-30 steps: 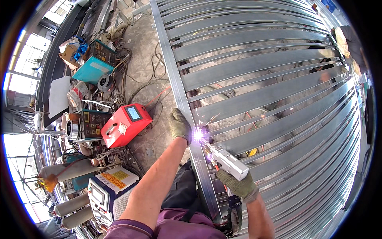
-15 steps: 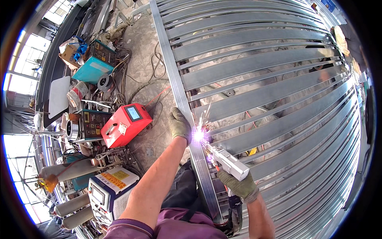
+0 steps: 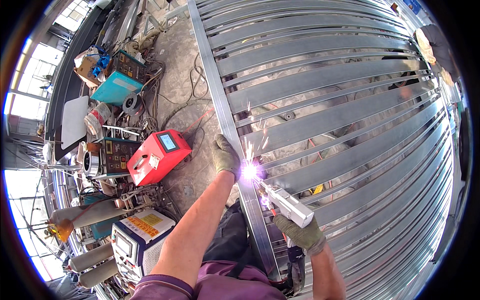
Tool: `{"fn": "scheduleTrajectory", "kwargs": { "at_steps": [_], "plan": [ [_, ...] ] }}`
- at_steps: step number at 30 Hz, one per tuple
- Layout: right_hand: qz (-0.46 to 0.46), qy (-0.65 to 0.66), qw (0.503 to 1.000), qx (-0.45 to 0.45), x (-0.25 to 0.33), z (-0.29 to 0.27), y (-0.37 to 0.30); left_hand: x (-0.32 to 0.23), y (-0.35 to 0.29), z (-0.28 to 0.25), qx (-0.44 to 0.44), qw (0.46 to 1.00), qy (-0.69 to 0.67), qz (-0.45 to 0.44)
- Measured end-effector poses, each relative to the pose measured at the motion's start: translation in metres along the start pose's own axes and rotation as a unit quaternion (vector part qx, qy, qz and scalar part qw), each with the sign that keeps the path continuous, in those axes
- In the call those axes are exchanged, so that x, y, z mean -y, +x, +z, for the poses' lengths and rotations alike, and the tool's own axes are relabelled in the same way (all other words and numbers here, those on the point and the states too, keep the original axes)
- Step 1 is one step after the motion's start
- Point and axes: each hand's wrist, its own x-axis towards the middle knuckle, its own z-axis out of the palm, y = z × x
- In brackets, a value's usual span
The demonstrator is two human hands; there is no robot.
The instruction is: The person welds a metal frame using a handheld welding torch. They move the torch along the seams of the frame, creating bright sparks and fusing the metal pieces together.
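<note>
1. Bright violet-white arc (image 3: 249, 171) flaring right where a grey slat (image 3: 320, 131) meets the long upright frame rail (image 3: 220, 107) of the metal gate, sparks spitting up and to the right.
2. Right hand (image 3: 301, 234), in an olive work glove, has its grip closed around the rear of the silver welding torch (image 3: 286, 203); the nozzle points up-left into the glare.
3. Left hand (image 3: 225, 156), gloved too, lies flat on the frame rail just beside the arc, fingers draped over the edge, grip not clamped on anything, simply pressing.
4. The tip itself is lost in the flare, so I cannot tell whether it touches the steel or hovers just off it.
5. To do this well, I'd say: keep the torch angle steady, the bracing hand firm, and travel slowly along the joint so the seam fills evenly.
6. That left glove sits very near the sparks; easing it a little further up the rail looks wise.
7. Off to the left on the floor: a red welding machine (image 3: 157, 156), a teal box (image 3: 116, 87), grey gas cylinders (image 3: 82, 216) and a white unit with a yellow label (image 3: 141, 235), cables trailing between them.
</note>
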Motion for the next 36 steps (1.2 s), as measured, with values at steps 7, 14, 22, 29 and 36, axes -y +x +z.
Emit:
{"fn": "scheduleTrajectory", "kwargs": {
  "at_steps": [7,14,22,29,36],
  "plan": [
    [0.003,0.035,0.999,-0.002,-0.001,0.000,-0.003,0.001,0.000,0.003,-0.015,1.000,0.005,-0.011],
    [0.001,0.002,1.000,0.013,-0.001,-0.001,-0.004,0.017,0.011,0.003,-0.012,1.000,-0.011,-0.001],
    [0.018,-0.010,1.000,-0.007,-0.002,0.001,-0.007,0.017,0.012,0.000,-0.004,1.000,0.017,0.015],
    [0.082,0.092,0.992,-0.029,0.012,0.000,-0.022,-0.011,-0.005,-0.005,-0.013,0.996,0.085,0.033],
    [0.061,0.092,0.994,-0.013,0.002,-0.009,-0.035,-0.033,-0.018,-0.003,-0.019,0.995,0.093,-0.004]
  ]
}}
